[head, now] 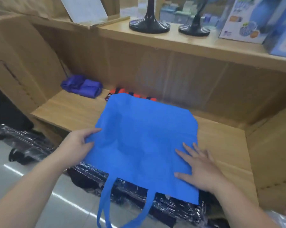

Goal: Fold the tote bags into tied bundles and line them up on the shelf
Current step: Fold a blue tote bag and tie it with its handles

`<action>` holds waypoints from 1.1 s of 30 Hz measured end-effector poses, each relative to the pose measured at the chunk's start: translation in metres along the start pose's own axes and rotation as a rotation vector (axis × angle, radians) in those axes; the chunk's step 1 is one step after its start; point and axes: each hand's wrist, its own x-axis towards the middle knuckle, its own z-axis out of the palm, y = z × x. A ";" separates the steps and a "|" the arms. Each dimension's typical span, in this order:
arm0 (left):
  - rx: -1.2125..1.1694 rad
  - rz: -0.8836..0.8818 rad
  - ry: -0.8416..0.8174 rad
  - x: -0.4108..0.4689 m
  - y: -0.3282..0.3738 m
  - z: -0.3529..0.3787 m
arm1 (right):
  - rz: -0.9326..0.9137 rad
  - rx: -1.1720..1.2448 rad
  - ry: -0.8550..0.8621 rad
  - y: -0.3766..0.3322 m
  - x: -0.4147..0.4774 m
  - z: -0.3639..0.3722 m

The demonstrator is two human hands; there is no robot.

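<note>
A bright blue tote bag lies spread flat on the wooden shelf, its handles hanging over the front edge. My left hand pinches the bag's left edge between thumb and fingers. Flat on the bag's lower right part lies my right hand, fingers spread and straight. At the shelf's back left sits a purple folded bundle. A red and dark patterned bag peeks out from behind the blue one.
Cardboard walls enclose the shelf on the left, back and right. The upper shelf carries two black stands and boxed goods. Dark plastic-wrapped packs lie on the floor below the front edge.
</note>
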 end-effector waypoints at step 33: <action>0.714 0.475 -0.330 0.017 0.010 0.096 | 0.087 -0.025 0.015 -0.046 -0.003 0.012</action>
